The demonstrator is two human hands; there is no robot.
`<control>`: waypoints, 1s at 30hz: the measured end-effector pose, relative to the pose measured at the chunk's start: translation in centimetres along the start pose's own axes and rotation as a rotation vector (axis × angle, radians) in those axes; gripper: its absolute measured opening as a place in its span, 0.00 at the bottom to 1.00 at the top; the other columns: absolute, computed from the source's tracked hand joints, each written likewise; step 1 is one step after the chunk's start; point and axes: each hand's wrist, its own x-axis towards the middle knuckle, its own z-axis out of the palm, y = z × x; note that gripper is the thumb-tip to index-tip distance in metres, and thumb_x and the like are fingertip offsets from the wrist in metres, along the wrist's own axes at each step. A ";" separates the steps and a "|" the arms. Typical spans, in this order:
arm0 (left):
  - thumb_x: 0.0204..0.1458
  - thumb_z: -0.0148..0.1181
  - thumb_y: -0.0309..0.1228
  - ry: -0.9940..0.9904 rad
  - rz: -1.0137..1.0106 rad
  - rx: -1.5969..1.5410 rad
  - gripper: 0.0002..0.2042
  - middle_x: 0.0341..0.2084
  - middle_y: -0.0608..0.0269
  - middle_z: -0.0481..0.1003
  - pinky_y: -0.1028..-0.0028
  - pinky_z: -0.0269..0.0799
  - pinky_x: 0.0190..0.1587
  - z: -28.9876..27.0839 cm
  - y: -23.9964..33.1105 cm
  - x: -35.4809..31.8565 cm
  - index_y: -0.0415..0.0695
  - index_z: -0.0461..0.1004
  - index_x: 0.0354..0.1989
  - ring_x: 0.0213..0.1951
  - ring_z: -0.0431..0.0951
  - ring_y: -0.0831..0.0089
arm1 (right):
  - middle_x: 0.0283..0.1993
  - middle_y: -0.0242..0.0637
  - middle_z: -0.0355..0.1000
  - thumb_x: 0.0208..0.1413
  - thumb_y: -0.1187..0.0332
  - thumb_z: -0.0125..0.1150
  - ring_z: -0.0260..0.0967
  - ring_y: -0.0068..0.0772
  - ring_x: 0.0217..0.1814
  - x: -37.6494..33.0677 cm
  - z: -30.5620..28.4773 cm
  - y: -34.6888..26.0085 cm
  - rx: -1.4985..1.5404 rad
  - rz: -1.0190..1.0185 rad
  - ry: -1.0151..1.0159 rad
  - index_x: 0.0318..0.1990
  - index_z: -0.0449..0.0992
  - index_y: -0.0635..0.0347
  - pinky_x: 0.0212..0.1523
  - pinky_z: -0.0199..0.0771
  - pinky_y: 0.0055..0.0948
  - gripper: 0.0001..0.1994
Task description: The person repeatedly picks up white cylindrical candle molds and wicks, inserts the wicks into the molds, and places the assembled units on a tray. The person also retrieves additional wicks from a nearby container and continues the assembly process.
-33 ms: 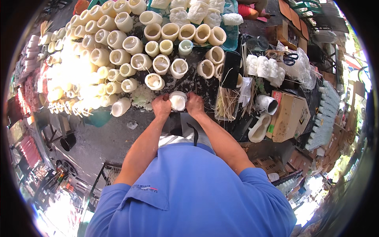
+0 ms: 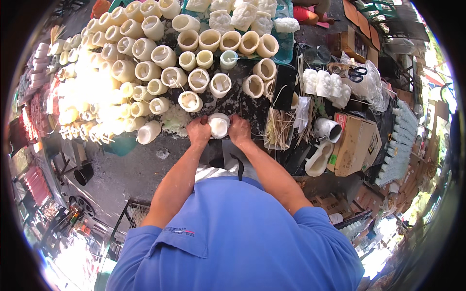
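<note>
At the table's front edge, a round white wax candle [image 2: 219, 126] with a pale rim stands between my hands. My left hand [image 2: 198, 131] grips its left side with curled fingers, and my right hand [image 2: 240, 129] does the same on the right. The fingertips are partly hidden. Just beyond it lies a tilted cream wax cup [image 2: 190, 101] with a white piece inside. Another cream wax cup [image 2: 148, 132] lies on its side left of my left hand. White wax crumbs [image 2: 175, 119] are scattered between them.
Rows of cream wax cups [image 2: 162, 56], several with wicks, cover the table's left and middle. To the right are a bundle of wicks [image 2: 277, 127], a black box [image 2: 284, 87], white moulded wax pieces [image 2: 324, 83], scissors [image 2: 357, 74] and a cardboard box [image 2: 357, 145].
</note>
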 end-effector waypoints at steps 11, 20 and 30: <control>0.73 0.47 0.43 -0.427 -0.440 -0.911 0.19 0.37 0.60 0.80 0.63 0.77 0.42 -3.1 1.4 -3.1 0.39 0.77 0.45 0.36 0.80 0.69 | 0.46 0.54 0.80 0.75 0.61 0.46 0.79 0.57 0.50 -4.2 -5.9 -4.5 0.360 -0.021 -0.090 0.51 0.79 0.67 0.51 0.78 0.44 0.18; 0.74 0.46 0.46 -0.600 0.133 -1.342 0.15 0.50 0.61 0.76 0.72 0.77 0.46 -10.6 4.9 -7.3 0.47 0.67 0.51 0.45 0.77 0.77 | 0.64 0.47 0.72 0.74 0.50 0.51 0.72 0.41 0.63 -8.2 -9.3 -10.4 0.977 -0.243 0.023 0.56 0.73 0.67 0.65 0.70 0.38 0.24; 0.73 0.52 0.41 -0.497 0.128 -1.193 0.16 0.40 0.61 0.80 0.77 0.76 0.41 -13.3 5.3 -9.0 0.38 0.74 0.49 0.37 0.78 0.81 | 0.76 0.48 0.60 0.69 0.44 0.56 0.58 0.39 0.77 -11.1 -8.2 -10.7 1.003 -0.453 -0.087 0.75 0.61 0.67 0.76 0.56 0.36 0.39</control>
